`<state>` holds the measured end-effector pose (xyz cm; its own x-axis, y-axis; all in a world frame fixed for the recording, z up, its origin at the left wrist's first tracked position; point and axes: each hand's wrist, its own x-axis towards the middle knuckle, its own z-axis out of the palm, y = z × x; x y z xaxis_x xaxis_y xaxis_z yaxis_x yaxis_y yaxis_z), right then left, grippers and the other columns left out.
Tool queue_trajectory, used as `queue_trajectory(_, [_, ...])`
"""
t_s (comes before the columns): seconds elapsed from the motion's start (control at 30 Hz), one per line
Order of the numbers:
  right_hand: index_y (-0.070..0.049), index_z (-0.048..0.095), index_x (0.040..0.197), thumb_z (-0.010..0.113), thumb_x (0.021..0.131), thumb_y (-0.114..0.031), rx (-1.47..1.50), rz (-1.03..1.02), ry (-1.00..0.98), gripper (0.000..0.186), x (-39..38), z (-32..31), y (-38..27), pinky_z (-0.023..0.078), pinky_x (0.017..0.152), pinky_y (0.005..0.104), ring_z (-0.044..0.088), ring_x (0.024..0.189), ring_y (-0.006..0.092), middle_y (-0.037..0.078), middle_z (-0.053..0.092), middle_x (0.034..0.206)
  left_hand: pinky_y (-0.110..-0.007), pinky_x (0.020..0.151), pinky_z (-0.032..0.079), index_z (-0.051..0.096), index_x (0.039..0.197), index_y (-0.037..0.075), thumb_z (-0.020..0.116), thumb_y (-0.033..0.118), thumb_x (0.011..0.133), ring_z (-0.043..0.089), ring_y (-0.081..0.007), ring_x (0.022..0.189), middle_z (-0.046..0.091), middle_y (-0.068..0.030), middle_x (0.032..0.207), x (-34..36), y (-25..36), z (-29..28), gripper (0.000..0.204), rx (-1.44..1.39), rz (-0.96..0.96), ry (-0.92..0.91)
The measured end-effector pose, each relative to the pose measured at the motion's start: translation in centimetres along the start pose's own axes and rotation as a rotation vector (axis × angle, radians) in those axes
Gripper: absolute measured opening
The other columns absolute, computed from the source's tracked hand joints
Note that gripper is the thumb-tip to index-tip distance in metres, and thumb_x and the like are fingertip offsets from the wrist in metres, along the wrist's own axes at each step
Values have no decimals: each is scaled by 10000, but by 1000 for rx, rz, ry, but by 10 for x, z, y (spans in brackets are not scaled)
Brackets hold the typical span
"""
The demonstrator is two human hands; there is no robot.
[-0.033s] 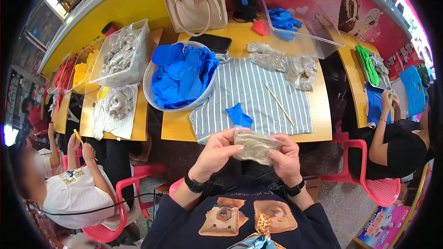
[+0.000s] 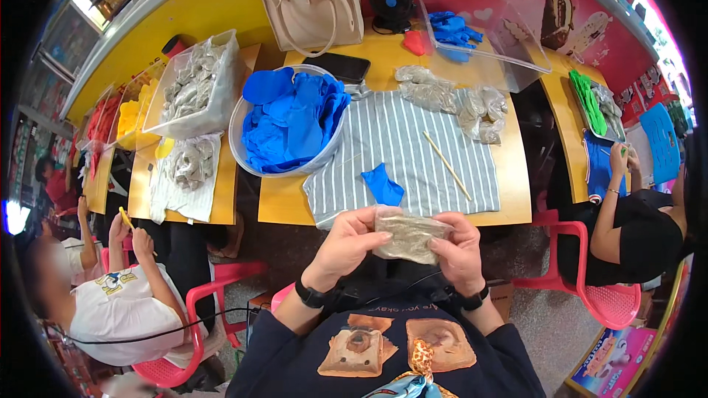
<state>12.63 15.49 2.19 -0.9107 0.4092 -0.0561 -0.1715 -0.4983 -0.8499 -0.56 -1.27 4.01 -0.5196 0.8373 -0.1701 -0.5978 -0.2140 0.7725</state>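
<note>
Between my two hands, just off the table's near edge, is a small clear plastic bag (image 2: 409, 239) filled with grey-beige grainy material. My left hand (image 2: 355, 239) pinches its left side, thumb on the front. On the other side my right hand (image 2: 456, 245) grips the bag the same way. Just beyond the hands, a small blue fabric piece (image 2: 383, 185) lies on a grey-and-white striped cloth (image 2: 413, 144). A thin wooden stick (image 2: 448, 167) rests slantwise to its right. Several similar filled bags (image 2: 483, 110) are heaped at the cloth's far right corner.
Left of the cloth stands a round tub (image 2: 237, 153) of blue fabric pieces. Behind are a black phone (image 2: 338, 68), a beige tote bag (image 2: 276, 4), a small fan (image 2: 391, 6) and a clear bin (image 2: 509, 77). People sit at tables on both sides, on pink chairs (image 2: 608, 309).
</note>
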Motion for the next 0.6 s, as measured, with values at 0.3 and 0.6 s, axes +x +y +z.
queue_trajectory(0.3, [18,616,1108,635,832,43,-32,384,-48,277,8,-21,27,503,713,244,616,784,95,48,669,944,-223,792,486,632,1124,-10,539,-26,907,603,-66,898,666,-32,985,15,-12,-11,236,232,6,78])
queue_trajectory(0.6, [-43,594,1173,690,842,-81,-69,491,-3,347,3,-4,7,435,506,190,573,591,55,-7,654,821,-229,634,551,587,1183,-8,546,-4,916,637,-97,787,662,-56,970,6,-14,-12,271,199,-103,52])
